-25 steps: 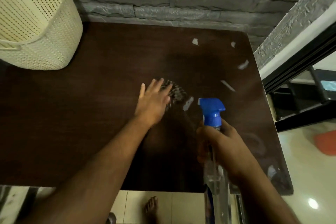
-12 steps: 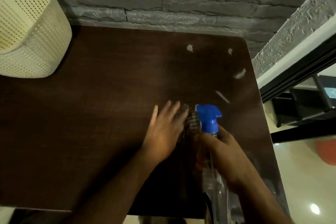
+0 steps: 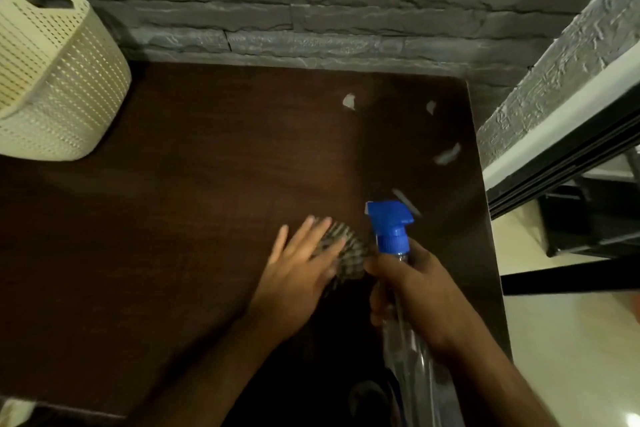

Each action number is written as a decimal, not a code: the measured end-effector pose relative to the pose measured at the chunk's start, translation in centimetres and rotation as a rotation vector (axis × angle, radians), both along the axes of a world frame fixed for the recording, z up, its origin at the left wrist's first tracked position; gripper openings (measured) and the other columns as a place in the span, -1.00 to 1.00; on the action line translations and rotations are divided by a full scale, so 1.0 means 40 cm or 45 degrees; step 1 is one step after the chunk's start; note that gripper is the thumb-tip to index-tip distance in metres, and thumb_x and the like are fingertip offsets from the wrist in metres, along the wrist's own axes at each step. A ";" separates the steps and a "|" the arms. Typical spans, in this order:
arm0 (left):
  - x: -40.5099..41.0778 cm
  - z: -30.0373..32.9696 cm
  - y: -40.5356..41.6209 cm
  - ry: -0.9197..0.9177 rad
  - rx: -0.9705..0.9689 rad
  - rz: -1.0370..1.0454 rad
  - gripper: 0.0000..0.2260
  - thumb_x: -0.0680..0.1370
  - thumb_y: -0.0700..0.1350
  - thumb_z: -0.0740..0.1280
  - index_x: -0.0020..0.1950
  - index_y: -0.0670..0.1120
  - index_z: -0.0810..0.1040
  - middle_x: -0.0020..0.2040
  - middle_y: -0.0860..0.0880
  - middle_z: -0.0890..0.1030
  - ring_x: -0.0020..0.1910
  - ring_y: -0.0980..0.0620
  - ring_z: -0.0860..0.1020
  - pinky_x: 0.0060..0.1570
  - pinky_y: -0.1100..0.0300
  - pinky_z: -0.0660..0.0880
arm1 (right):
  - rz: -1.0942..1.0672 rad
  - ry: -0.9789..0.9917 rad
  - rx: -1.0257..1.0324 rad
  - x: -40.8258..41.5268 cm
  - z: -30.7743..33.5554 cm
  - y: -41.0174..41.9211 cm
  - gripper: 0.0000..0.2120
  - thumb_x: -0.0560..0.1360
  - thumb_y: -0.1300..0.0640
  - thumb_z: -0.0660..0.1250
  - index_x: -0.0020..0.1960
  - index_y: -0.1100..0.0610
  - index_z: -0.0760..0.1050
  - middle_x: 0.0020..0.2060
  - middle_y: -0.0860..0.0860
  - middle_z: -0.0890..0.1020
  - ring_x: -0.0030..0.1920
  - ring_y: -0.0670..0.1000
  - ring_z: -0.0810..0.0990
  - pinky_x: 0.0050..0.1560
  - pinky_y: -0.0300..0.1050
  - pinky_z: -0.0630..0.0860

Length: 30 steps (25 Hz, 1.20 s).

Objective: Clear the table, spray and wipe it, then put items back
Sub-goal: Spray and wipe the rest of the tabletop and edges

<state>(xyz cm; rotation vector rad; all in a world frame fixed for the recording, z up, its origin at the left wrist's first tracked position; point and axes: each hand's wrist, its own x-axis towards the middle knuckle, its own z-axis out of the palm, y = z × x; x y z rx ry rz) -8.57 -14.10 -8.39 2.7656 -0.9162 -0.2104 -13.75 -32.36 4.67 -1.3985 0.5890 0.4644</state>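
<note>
From the head view, the left hand [image 3: 298, 274] lies flat with fingers spread, pressing a checked cloth [image 3: 346, 255] on the dark table [image 3: 173, 236] — soft, limp stuff, best bunched under the palm. The right hand [image 3: 415, 291] is wrapped round the spray bottle [image 3: 391, 229] neck — light, probably slick. Its base is cut off; the cloth is blurred.

Motion blur is smearing the left hand [image 3: 298, 270] and the checked cloth [image 3: 349, 258] it is partly covering beside the spray bottle [image 3: 394, 236]. The bottle's lower body is running off the bottom edge. The cream basket [image 3: 59, 80] is being cropped at left.
</note>
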 end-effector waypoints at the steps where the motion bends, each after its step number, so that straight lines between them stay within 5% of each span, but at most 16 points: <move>1: -0.020 0.007 0.034 -0.003 0.009 0.006 -0.54 0.58 0.04 0.04 0.50 0.15 0.24 0.55 0.04 0.21 0.55 0.03 0.07 0.47 -0.18 0.04 | 0.015 0.005 -0.008 0.002 -0.003 -0.014 -0.80 0.46 0.14 0.34 0.08 0.07 0.46 -0.40 0.13 0.57 -0.39 0.11 0.53 -0.26 0.01 0.54; 6: 0.331 0.038 -0.026 0.049 0.085 0.417 -0.57 0.67 0.05 0.01 0.55 0.14 0.11 0.59 0.02 0.06 0.56 0.00 -0.04 0.49 -0.10 -0.15 | 0.096 -0.013 -0.044 0.057 -0.010 -0.030 -0.76 0.46 0.07 0.34 0.11 0.03 0.43 -0.40 0.10 0.59 -0.38 0.09 0.58 -0.21 0.02 0.56; 13: 0.196 0.010 0.027 -0.017 0.030 -0.052 -0.54 0.60 0.05 0.04 0.52 0.15 0.21 0.56 0.05 0.17 0.54 0.09 -0.01 0.49 -0.14 -0.02 | 0.026 -0.001 0.002 0.123 -0.003 -0.042 -0.78 0.46 0.15 0.35 0.09 0.04 0.45 -0.42 0.12 0.54 -0.40 0.11 0.52 -0.25 0.03 0.54; 18: 0.595 0.021 -0.007 0.061 0.062 0.439 -0.57 0.66 0.06 0.04 0.55 0.11 0.14 0.59 -0.01 0.07 0.56 -0.04 -0.01 0.49 -0.11 -0.11 | -0.007 0.005 -0.045 0.226 -0.021 -0.039 -0.75 0.46 0.12 0.37 0.12 0.03 0.43 -0.40 0.11 0.56 -0.39 0.10 0.54 -0.26 0.03 0.56; 24: 0.386 0.010 -0.047 -0.034 -0.011 -0.024 -0.55 0.59 -0.01 0.10 0.50 0.13 0.25 0.55 0.02 0.21 0.54 -0.01 0.12 0.47 -0.17 0.06 | -0.069 -0.047 0.001 0.339 -0.020 -0.062 -0.78 0.47 0.14 0.35 0.10 0.06 0.45 -0.43 0.01 0.58 -0.42 0.03 0.53 -0.32 -0.06 0.52; 30: 0.815 0.015 -0.133 0.069 -0.066 0.432 -0.57 0.66 0.03 0.05 0.54 0.08 0.17 0.58 -0.05 0.10 0.56 -0.06 -0.01 0.51 -0.12 -0.08 | -0.108 -0.071 -0.033 0.466 -0.027 -0.099 -0.70 0.47 0.12 0.35 0.17 0.07 0.42 -0.33 0.04 0.58 -0.40 -0.01 0.56 -0.38 -0.16 0.52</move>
